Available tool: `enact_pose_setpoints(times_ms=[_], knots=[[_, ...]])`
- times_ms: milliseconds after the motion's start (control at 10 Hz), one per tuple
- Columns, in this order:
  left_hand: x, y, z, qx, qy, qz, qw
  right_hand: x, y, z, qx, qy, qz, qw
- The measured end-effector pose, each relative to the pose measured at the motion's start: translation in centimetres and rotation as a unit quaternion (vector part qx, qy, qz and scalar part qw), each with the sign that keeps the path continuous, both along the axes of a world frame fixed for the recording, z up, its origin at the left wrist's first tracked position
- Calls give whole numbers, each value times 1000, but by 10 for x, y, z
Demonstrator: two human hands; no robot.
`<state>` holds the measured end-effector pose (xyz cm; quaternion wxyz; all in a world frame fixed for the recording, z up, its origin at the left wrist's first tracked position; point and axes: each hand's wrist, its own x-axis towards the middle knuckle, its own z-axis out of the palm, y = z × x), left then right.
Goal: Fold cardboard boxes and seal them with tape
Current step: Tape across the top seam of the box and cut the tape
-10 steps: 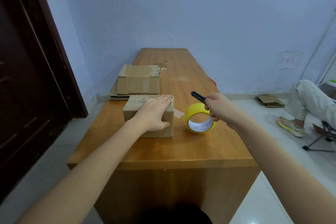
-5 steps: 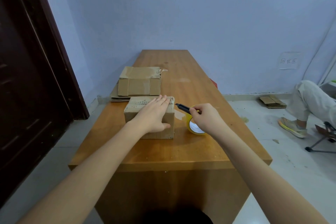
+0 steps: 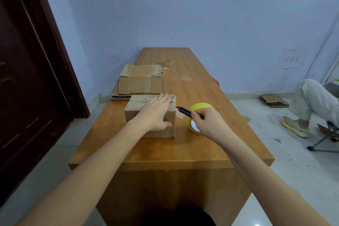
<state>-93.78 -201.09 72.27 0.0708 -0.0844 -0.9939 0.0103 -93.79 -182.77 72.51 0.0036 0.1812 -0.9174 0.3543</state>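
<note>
Right hand (image 3: pixel 205 121) is curling its fingers around a black cutter (image 3: pixel 185 111), gripping it; the tool's tip is pointing left toward the right top edge of the small box (image 3: pixel 146 115). The hand is partly covering the yellow tape roll (image 3: pixel 200 106), which is standing on edge on the wooden table (image 3: pixel 183 148) just right of the box. A clear strip of tape (image 3: pixel 179 114) is running from the roll to the box's right side, and the cutter tip is sitting at or just above that strip; contact cannot be told.

Left hand (image 3: pixel 156 113) is lying flat on top of the small box, fingers straight and together, thumb hanging over the near face, holding nothing. The box is sitting closed on the table's left half, near the front edge.

Behind it, 1 folded box (image 3: pixel 140 80) is resting on a stack of flat cardboard (image 3: pixel 117 93) at the left edge of the table.

Further off: a dark door (image 3: pixel 27 69) is standing at left, a second person's leg and shoe (image 3: pixel 302 112) are showing at far right, flat cardboard pieces (image 3: pixel 274 100) are lying on the floor by the wall.
</note>
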Motion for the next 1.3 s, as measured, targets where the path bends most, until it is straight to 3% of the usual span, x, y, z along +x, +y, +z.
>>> enact_pose_setpoints(times_ms=[600, 900, 1200, 1300], knots=[[2, 2, 1, -2, 3, 3, 1000, 33, 4, -4, 5, 61, 27, 998], [0, 1, -1, -3, 6, 2, 1000, 11, 32, 2, -223, 9, -67, 972], [0, 2, -3, -5, 13, 11, 1000, -14, 64, -23, -313, -11, -154, 937], [-1, 2, -3, -7, 15, 9, 1000, -25, 74, -40, -256, 4, -173, 951]])
